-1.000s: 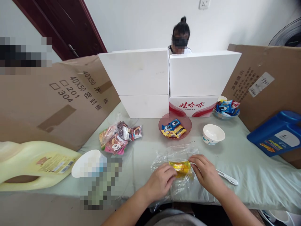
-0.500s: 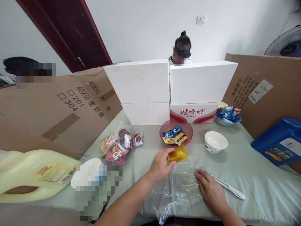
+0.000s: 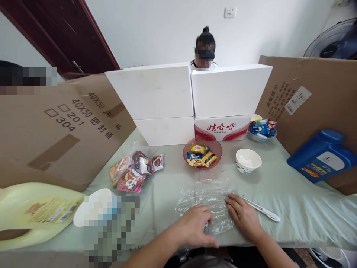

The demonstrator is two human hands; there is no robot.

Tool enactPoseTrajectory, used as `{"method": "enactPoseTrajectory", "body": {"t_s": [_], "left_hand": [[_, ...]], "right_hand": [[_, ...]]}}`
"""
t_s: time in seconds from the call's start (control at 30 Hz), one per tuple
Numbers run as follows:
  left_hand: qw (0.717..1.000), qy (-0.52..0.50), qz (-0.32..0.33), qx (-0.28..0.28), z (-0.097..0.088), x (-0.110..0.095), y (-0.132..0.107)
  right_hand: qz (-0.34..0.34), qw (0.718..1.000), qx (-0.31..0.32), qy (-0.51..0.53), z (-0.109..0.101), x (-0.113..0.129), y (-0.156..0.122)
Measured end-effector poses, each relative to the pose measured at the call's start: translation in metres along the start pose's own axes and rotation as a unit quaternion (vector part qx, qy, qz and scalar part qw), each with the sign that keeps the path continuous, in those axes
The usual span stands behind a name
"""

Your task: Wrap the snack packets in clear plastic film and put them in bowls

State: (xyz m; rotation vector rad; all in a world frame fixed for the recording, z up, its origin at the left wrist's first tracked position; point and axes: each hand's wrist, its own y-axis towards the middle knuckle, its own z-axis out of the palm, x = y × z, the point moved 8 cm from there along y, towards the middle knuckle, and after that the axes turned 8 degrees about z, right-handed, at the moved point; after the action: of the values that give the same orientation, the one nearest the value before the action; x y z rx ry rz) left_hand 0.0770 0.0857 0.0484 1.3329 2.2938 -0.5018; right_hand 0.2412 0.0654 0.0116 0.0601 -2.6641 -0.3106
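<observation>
An empty clear plastic bag (image 3: 205, 199) lies flat on the green cloth near the table's front edge. My left hand (image 3: 195, 229) rests palm down on its near left part, fingers stretched out. My right hand (image 3: 242, 216) lies flat on the bag's right edge, fingers apart. A yellow snack packet (image 3: 197, 149) lies on top of other wrapped snacks in the red glass dish (image 3: 216, 147) beyond the bag. A white pen-like tool (image 3: 263, 211) lies just right of my right hand.
A white bowl (image 3: 248, 160) stands right of the dish, and a pile of bagged snacks (image 3: 134, 171) lies to the left. White boxes (image 3: 189, 100) and cardboard sheets (image 3: 55, 126) wall the table. A yellow jug (image 3: 30, 212) lies left, a blue jug (image 3: 320, 156) right. A person sits behind the boxes.
My left hand took the yellow packet out of the clear bag, carried it to the red dish, left it there and came back onto the bag. My right hand stayed on the bag.
</observation>
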Motion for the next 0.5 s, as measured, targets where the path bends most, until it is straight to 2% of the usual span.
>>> {"method": "enactPoseTrajectory", "body": {"t_s": [0.1,0.2,0.27,0.4,0.5], "left_hand": [[1.0,0.007,-0.025,0.012,0.012,0.005,-0.032],[1.0,-0.012,-0.026,-0.012,0.006,0.01,-0.058],[0.998,-0.05,-0.027,-0.031,-0.001,0.011,-0.069],[0.992,-0.123,-0.01,-0.007,-0.007,0.001,-0.07],[0.991,-0.131,0.019,0.022,-0.005,-0.008,-0.062]], "right_hand": [[-0.029,0.997,0.073,0.013,-0.007,0.005,-0.008],[-0.057,0.988,0.142,0.02,-0.014,0.006,-0.022],[-0.056,0.985,0.163,0.024,-0.019,0.004,-0.029],[-0.034,0.987,0.154,0.031,-0.03,0.006,-0.034],[-0.049,0.982,0.18,0.039,-0.031,0.025,-0.035]]}}
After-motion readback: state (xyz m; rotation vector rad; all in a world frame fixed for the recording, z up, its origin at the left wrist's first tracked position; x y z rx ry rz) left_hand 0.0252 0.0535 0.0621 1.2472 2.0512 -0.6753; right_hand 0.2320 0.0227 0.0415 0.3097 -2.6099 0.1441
